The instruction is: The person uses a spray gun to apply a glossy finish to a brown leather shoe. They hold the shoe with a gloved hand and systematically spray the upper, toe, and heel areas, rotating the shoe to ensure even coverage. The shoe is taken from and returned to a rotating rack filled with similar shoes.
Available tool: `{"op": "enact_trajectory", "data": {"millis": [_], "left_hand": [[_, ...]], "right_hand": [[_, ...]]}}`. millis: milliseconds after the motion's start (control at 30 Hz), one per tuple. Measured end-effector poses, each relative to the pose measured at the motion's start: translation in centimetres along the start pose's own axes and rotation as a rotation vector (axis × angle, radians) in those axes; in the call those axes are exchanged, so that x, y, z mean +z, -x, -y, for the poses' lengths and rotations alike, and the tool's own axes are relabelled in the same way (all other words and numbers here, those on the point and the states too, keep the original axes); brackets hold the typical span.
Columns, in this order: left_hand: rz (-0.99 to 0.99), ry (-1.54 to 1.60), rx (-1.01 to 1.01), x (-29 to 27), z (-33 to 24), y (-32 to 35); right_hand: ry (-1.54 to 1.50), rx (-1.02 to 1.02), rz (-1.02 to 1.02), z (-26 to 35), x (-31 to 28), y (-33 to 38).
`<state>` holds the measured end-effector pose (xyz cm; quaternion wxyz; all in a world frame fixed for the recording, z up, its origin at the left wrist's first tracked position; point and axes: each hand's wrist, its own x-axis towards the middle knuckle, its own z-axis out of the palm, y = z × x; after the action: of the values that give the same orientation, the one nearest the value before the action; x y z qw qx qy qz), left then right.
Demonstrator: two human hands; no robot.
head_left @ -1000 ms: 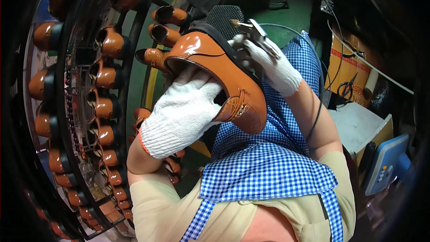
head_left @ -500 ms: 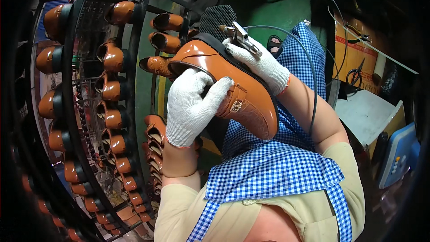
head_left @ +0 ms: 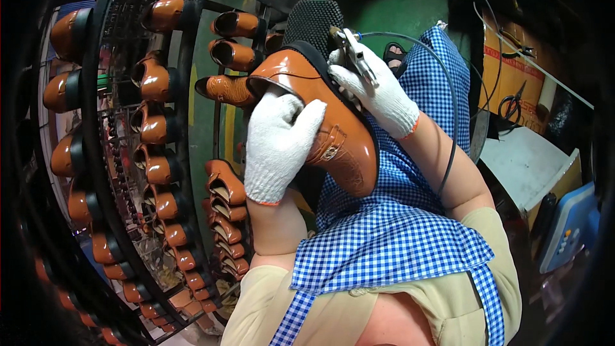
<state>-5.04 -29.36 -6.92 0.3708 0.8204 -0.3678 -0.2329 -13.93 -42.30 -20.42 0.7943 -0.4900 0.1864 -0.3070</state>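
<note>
A glossy tan leather shoe (head_left: pixel 349 134) with a dark sole and a buckled strap is held up over my lap, its toe pointing down and to the right. My left hand (head_left: pixel 277 147), in a white knit glove, grips it with the fingers inside the foot opening and the thumb on the outside. In my gloved right hand (head_left: pixel 383 96) is a small metal spray gun (head_left: pixel 357 57) with a hose attached. That hand is close against the sole edge on the shoe's far right side; some of its fingertips are hidden there.
At left, dark metal racks (head_left: pixel 96 122) carry rows of similar tan shoes (head_left: pixel 154 122). A black textured pad (head_left: pixel 312 20) lies beyond the held shoe. To the right are scissors (head_left: pixel 512 106), pliers (head_left: pixel 516 50), a white board (head_left: pixel 528 163) and a blue device (head_left: pixel 570 224). The hose (head_left: pixel 451 102) loops over my right forearm.
The shoe has turned a little, its toe swinging left. My left thumb has shifted toward the opening. The spray gun has tipped more upright in my right hand.
</note>
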Motion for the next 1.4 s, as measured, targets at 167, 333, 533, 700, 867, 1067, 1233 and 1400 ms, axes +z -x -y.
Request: {"op": "enact_trajectory", "data": {"millis": [167, 333, 533, 700, 867, 1067, 1233, 1400], "left_hand": [[-0.049, 0.140, -0.071, -3.3, -1.2, -0.3], [0.090, 0.020, -0.059, -4.4, 0.9, -4.4], [0.217, 0.050, -0.216, -4.5, 0.2, -6.8], [0.255, -0.135, -0.183, -4.8, 0.9, -7.5], [0.278, -0.312, -0.063, -4.7, 0.7, -7.9], [0.265, -0.338, 0.022, -4.8, 1.2, -7.6], [0.260, -0.293, 0.041, -4.4, 0.5, -7.5], [0.276, -0.335, -0.018, -4.8, 0.8, -7.7]], "right_hand": [[0.193, 0.066, 0.062, 0.0, -2.2, 2.5], [0.901, -0.649, -0.050, 0.9, -3.7, 3.8], [1.039, -0.483, -0.260, -1.7, -5.3, 5.6], [1.008, -0.143, -0.113, -5.6, -5.3, 3.8], [0.913, -0.078, -0.026, -7.8, -4.5, 2.6], [0.468, 0.054, 0.016, -3.2, -5.5, 5.3], [0.324, 0.029, 0.097, 2.5, -5.4, 6.2], [0.355, -0.136, 0.067, 2.9, -2.9, 3.2]]}}
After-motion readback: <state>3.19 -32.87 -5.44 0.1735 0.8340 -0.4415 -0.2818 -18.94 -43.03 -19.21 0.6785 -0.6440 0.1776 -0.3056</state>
